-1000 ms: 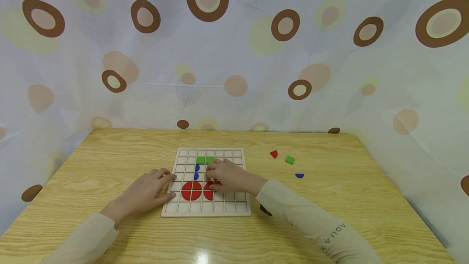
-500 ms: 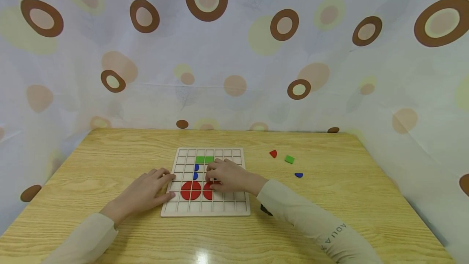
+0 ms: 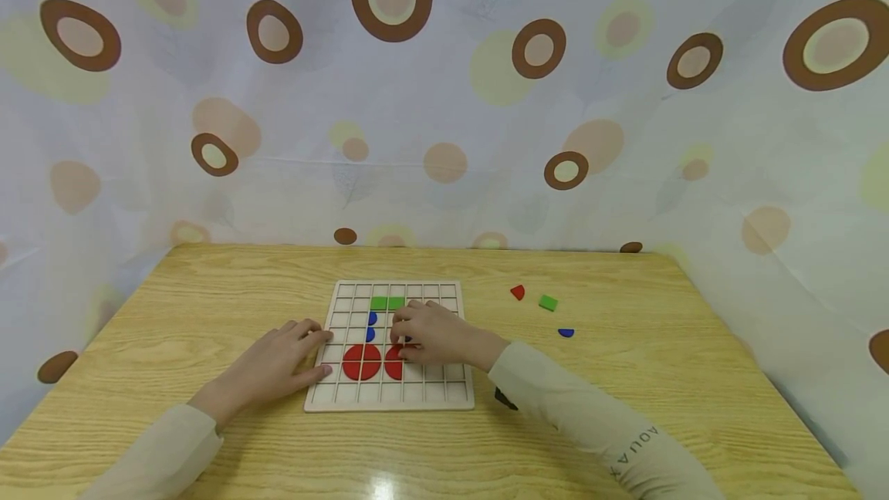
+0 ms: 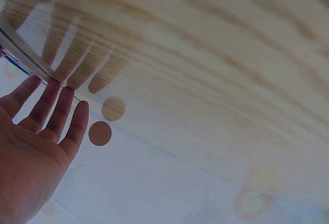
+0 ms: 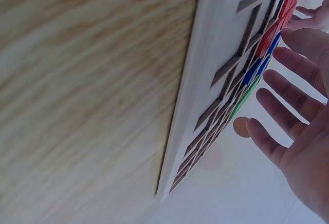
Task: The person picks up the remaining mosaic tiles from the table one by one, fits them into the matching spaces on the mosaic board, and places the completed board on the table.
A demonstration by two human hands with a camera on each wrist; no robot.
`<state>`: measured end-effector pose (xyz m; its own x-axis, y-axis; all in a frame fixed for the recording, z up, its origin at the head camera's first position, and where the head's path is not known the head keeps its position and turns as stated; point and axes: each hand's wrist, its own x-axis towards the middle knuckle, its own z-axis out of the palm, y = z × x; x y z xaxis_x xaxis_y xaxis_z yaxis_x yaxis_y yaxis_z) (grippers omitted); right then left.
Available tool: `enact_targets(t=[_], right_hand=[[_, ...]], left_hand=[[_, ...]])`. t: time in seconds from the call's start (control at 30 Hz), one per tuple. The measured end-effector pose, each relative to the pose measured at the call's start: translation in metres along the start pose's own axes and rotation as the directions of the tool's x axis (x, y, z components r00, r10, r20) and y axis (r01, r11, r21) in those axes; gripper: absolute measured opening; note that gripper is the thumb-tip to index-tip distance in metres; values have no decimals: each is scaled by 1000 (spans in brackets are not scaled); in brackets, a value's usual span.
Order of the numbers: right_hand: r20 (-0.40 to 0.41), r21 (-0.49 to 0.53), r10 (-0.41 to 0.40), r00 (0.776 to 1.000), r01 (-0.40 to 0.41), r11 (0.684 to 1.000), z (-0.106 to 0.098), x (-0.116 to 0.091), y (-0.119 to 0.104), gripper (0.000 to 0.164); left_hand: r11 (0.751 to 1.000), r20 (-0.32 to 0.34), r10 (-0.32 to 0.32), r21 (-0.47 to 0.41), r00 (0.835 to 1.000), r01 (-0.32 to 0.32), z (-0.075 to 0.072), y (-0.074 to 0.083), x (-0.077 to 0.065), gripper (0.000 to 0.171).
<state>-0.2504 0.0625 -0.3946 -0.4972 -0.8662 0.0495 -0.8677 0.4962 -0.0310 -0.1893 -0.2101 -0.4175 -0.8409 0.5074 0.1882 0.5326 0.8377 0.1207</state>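
A white square grid board [image 3: 389, 407] lies on the wooden table, with coloured flat pieces in its cells. Two green squares [image 3: 379, 303] sit in an upper row, above blue half-round pieces [image 3: 373, 318]. Below them are a full red circle [image 3: 354, 355] and a partial red circle [image 3: 394, 368]. My left hand [image 3: 281, 361] rests with its fingertips on the board's left edge. Over the middle of the board, my right hand [image 3: 434, 334] partly covers blue and red pieces. In the right wrist view, its fingers [image 5: 288, 96] reach loosely bent towards the pieces, with nothing seen between them.
Right of the board lie a loose red wedge [image 3: 518, 292], a green square [image 3: 548, 302] and a blue half-round piece [image 3: 566, 332]. A small black object [image 3: 505, 399] shows beside the right sleeve. Behind the table hangs a patterned cloth [image 3: 444, 99].
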Motion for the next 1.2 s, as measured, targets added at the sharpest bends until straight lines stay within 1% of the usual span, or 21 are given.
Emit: enact_targets(t=[0.17,0.4,0.47,0.63,0.93,1.2], right_hand=[[-17,-7,-1,1000,1,1000,-1,-1,3,19],[-62,-21,4,998,-5,1000,-4,-7,8,19],[-74,-4,13,997,-13,1000,-5,-9,9,19],[-93,20,44,995,-42,999,-4,-14,15,20],[-132,10,102,986,-101,995,0,-28,30,17],[-129,61,193,973,-186,981,-4,-46,44,18]], left_hand=[[1000,8,-3,9,1000,3,0,-1,0,49],[1000,13,-7,10,1000,7,0,-1,0,49],[1000,15,-8,11,1000,8,0,-1,0,50],[1000,10,-3,8,1000,3,0,-1,0,49],[1000,14,-13,4,1000,13,2,-2,0,50],[1000,7,-9,10,1000,9,2,-2,1,50]])
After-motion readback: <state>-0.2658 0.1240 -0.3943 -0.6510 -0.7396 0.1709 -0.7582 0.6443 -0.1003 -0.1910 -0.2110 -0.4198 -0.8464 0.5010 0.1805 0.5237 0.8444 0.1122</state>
